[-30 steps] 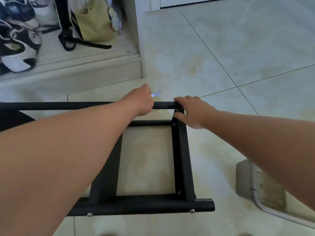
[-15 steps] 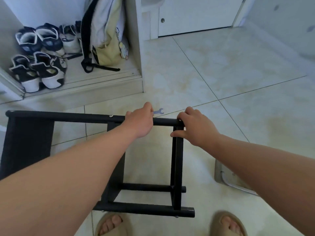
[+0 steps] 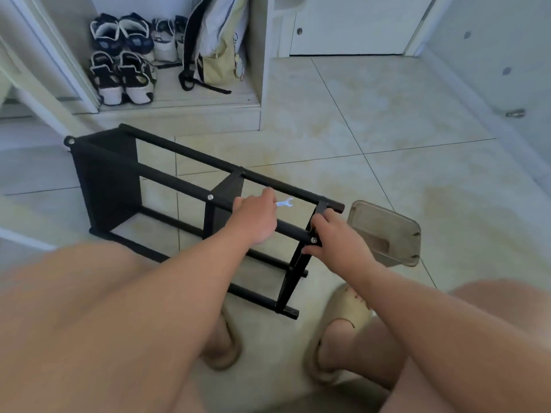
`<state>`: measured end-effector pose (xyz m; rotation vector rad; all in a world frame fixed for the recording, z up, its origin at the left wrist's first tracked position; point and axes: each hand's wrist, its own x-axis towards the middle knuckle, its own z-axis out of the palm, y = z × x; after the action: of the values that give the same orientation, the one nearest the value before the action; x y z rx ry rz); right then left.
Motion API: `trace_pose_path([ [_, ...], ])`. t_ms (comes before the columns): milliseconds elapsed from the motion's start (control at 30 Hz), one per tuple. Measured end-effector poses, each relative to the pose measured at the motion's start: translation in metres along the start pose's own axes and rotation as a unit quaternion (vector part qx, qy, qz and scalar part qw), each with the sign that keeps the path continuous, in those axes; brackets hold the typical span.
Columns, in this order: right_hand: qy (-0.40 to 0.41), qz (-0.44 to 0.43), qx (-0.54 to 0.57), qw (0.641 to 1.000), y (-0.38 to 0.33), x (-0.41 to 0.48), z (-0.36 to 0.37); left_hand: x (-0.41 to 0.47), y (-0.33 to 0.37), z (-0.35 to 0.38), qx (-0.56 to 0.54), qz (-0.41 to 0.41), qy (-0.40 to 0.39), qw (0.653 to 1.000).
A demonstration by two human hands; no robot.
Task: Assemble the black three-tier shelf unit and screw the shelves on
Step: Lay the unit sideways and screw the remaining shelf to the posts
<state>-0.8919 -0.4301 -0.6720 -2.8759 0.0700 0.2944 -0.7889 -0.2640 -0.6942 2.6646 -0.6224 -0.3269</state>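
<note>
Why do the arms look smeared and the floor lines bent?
Head view: the near left forearm is blurred; the wide lens slightly bows the floor joints toward the edges; the black shelf frame and wrench look fairly sharp.

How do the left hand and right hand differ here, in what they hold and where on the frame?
The left hand holds a small silver wrench; the right hand carries no tool. The left hand sits partway along a long rail, the right hand at the end crosspiece beside a corner screw. Both grip the black shelf frame on the floor.
</note>
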Motion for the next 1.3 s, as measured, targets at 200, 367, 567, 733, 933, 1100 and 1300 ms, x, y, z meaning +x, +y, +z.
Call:
trace_pose_path([
  [200, 0.013, -0.008, 0.006, 1.000, -0.017, -0.041, 0.018, -0.040, -0.005, 0.015, 0.000, 0.008, 0.019, 1.000],
  [367, -0.009, -0.011, -0.039, 0.999, -0.010, -0.057, 0.023, -0.052, 0.006, 0.024, -0.003, 0.031, 0.014, 0.999],
  [567, 0.000, 0.006, -0.050, 0.999, -0.003, -0.053, 0.025, -0.047, 0.009, 0.033, -0.020, 0.042, 0.020, 0.999],
  [733, 0.001, 0.000, -0.066, 0.998, -0.001, -0.048, 0.033, -0.051, 0.004, 0.041, -0.044, 0.027, 0.005, 0.999],
  [933, -0.025, -0.006, -0.069, 0.997, 0.005, -0.048, 0.041, -0.061, 0.004, 0.054, -0.048, 0.004, -0.005, 0.999],
  [1100, -0.112, -0.058, -0.036, 0.991, 0.015, -0.040, 0.019, -0.058, 0.004, 0.049, -0.033, -0.050, -0.058, 0.997],
  [1300, -0.110, -0.029, -0.171, 0.979, 0.026, -0.029, 0.012, -0.055, 0.007, 0.043, -0.015, -0.093, -0.112, 0.989],
])
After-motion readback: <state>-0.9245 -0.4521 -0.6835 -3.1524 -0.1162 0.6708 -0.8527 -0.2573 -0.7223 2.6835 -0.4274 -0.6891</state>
